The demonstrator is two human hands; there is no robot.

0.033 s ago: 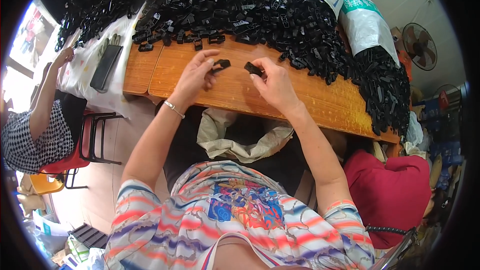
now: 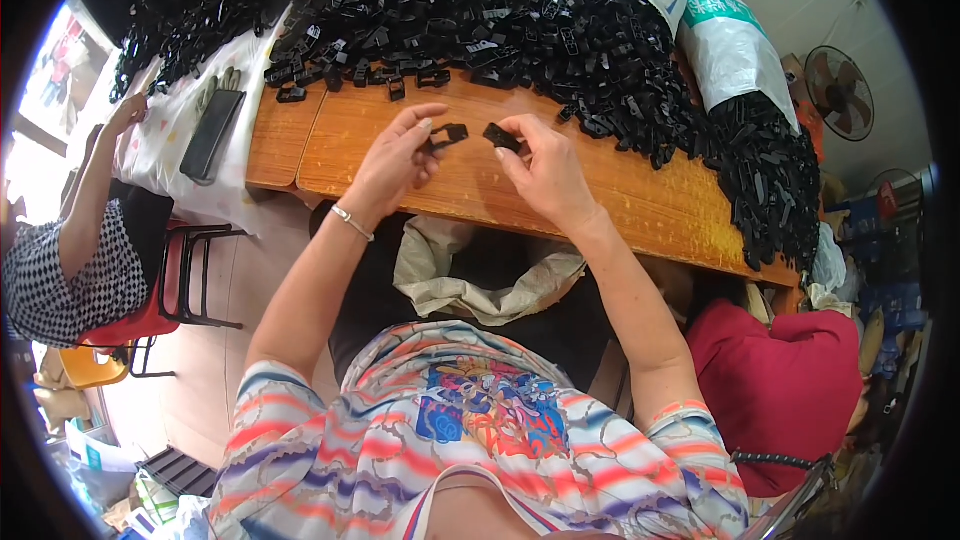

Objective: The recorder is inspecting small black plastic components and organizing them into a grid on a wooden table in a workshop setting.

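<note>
Black plastic frame clip [image 2: 455,133] pinched in your left hand [image 2: 393,162], above wooden table [image 2: 660,205]; small black block [image 2: 500,137] pinched in your right hand [image 2: 547,162]; hands apart; gap between pieces has narrowed, seemingly leaving them better aligned.

Your left hand [image 2: 394,162] faces your right hand [image 2: 552,168], near but apart; each forms a pinch grip, both forearms [image 2: 315,280] angled inward.
</note>
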